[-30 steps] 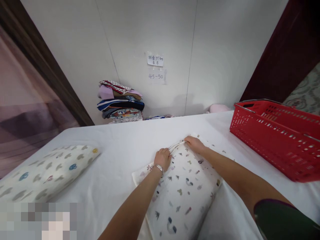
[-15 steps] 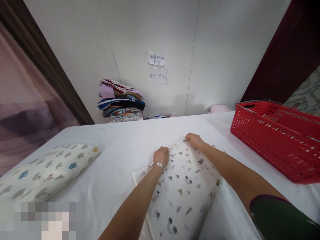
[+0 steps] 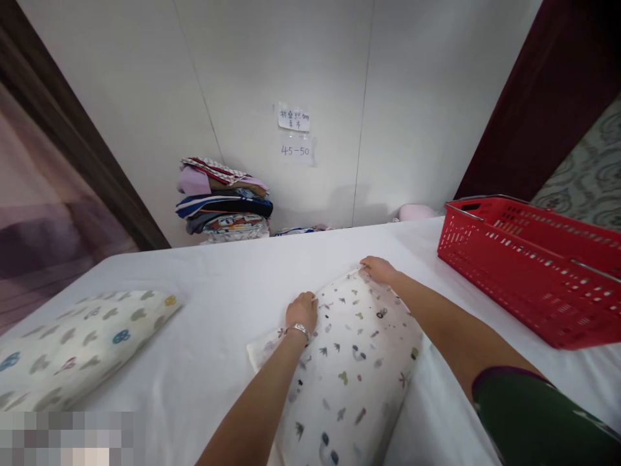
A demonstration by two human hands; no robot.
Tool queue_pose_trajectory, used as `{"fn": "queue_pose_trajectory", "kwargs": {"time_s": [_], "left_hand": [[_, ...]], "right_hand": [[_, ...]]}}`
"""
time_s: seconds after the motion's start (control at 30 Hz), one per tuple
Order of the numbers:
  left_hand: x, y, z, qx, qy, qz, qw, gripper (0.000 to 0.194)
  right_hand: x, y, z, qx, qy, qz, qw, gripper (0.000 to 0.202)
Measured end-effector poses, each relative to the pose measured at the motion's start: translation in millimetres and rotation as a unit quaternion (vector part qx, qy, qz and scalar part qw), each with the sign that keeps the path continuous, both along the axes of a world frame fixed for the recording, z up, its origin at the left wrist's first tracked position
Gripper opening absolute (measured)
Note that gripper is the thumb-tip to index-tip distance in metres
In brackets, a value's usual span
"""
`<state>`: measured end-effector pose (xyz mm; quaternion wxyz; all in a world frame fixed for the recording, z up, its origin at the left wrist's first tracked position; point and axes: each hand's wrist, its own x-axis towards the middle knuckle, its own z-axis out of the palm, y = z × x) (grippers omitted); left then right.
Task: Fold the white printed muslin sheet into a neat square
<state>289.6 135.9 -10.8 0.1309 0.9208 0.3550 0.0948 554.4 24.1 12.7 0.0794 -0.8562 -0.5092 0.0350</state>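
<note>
A white cloth printed with small rainbows and leaves, looking like a pillowcase [image 3: 347, 369], lies in front of me with its near part bulging. My left hand [image 3: 301, 312], with a silver bracelet at the wrist, is closed on its far edge towards the left. At the far right corner my right hand [image 3: 379, 268] pinches the same edge. The stretch of edge between the hands is drawn fairly straight. What fills the pillowcase, if anything, is hidden.
On the left of the white-covered table [image 3: 208, 278] lies a cushion-like piece with grey clouds [image 3: 92, 343]. A red plastic basket [image 3: 528, 272] stands at right. Folded fabrics [image 3: 226, 200] are stacked by the wall, and something pink [image 3: 416, 211] sits behind the table.
The view has shifted slightly, so most things appear further left. My left hand sits a little farther from the right one, and the pillowcase edge looks more stretched.
</note>
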Motion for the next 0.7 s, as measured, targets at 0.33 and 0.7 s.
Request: {"fn": "queue_pose_trajectory", "kwargs": {"time_s": [0.33,0.7], "left_hand": [[-1,-2,-1.3,0.002,-0.003,0.002,1.0,0.027],[2,3,-0.6,-0.004,-0.021,0.002,1.0,0.032]], "right_hand": [[-4,7,-9.4,0.03,-0.042,-0.102,0.993,0.038],[-46,-57,-18.6,0.089,-0.02,0.043,0.995,0.034]]}}
